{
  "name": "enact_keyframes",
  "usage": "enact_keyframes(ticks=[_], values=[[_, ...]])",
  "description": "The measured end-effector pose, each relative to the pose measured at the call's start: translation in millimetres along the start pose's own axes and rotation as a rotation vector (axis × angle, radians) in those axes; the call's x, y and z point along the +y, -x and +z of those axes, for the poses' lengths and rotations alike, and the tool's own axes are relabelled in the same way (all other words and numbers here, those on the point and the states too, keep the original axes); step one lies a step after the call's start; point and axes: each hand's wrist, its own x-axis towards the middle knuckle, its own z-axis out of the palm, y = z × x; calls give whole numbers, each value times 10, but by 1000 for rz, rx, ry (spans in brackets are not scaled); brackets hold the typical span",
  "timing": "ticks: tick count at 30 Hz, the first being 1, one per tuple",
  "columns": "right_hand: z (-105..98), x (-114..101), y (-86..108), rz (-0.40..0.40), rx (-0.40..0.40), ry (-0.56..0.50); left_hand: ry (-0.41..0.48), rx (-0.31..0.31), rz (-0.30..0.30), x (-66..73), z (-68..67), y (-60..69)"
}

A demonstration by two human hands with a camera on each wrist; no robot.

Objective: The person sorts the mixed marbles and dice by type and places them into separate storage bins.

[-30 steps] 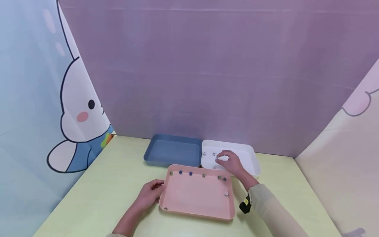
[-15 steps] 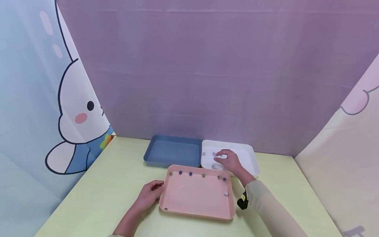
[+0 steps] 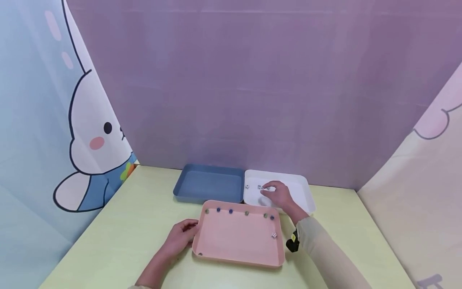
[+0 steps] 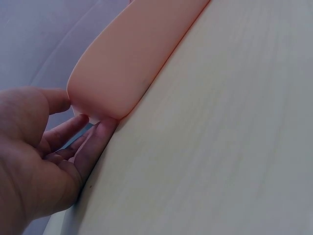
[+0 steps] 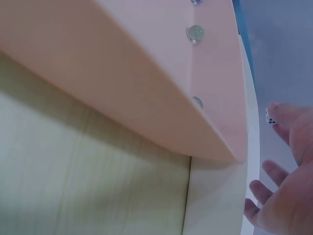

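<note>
My left hand (image 3: 180, 237) is at the left side of the pink tray (image 3: 238, 263), its relaxed fingers touching the outer wall (image 4: 117, 63). Over the white tray (image 3: 301, 190), the thumb and index finger of my right hand (image 3: 281, 196) pinch a white die (image 5: 270, 116) with black dots. Other dice lie on the white tray, one near its left wall (image 3: 247, 186) and others close to the fingertips. Another die (image 3: 274, 235) sits at the right in the pink tray. The right palm hides part of the white tray.
A blue tray (image 3: 211, 184) stands left of the white one, behind the pink tray. Several glass marbles (image 3: 231, 211) line the pink tray's far side, and a small round item (image 3: 200, 253) is in its near left corner. A purple curtain (image 3: 231, 100) hangs behind.
The right hand has shifted slightly away from me and closer to the other dice, still pinching its die. The left hand has stayed against the pink tray. The head view has shifted slightly.
</note>
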Motion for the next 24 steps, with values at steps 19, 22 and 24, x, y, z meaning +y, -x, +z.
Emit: enact_keyframes(ticks=[19,22,24], values=[[45,42,-132,68,39,10,-6,-13,-14,0,-19,34],[42,42,-164,92,28,24,-6,-6,-18,4,-11,41],[34,61,-188,105,25,39,-12,-5,-15,-1,-2,44]])
